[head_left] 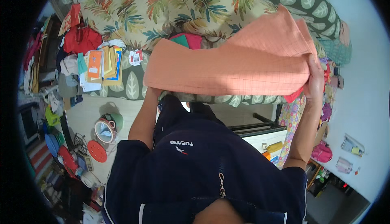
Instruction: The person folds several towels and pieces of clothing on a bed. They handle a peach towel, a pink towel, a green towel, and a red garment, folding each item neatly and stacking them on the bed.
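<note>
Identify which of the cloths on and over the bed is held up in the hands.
The plain orange checked cloth, gripped at its edge by the right hand; the leaf-print covers lie flat on the bed.

I'm seeing orange cloth [239,63] looking matt, soft, faintly grid-woven. Leaf-print bedspread [162,8] showing as matt fabric. Booklets [101,63] appearing as smooth paper. Red lid [97,151] looking like plastic.

left hand hidden behind orange cloth [227,63], right hand [315,77] fingers partly tucked into its folds
</note>
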